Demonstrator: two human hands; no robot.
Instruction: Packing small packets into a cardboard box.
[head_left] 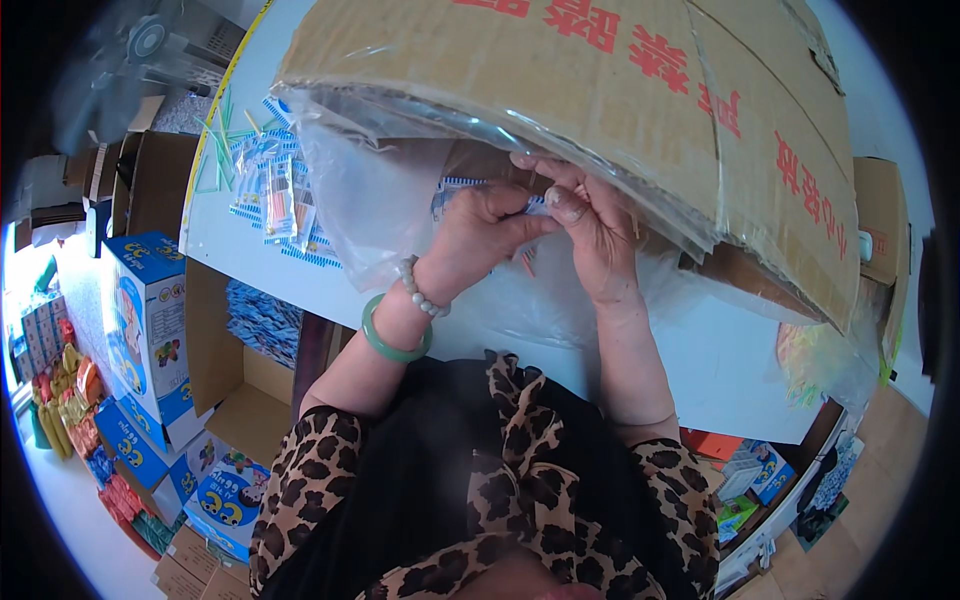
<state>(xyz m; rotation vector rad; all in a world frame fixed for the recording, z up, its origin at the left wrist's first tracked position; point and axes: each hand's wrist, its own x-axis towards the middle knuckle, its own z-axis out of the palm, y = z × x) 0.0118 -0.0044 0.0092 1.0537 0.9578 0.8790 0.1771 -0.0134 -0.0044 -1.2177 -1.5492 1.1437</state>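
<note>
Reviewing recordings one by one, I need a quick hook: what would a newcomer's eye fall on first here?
Probably the large brown cardboard box with red printing across the top, clear plastic film hanging from its opening. At that opening, the left hand and right hand are close together, a pale green bangle on the left forearm. Further left, flat blue-and-white plastic packets lie on the pale table.
</note>
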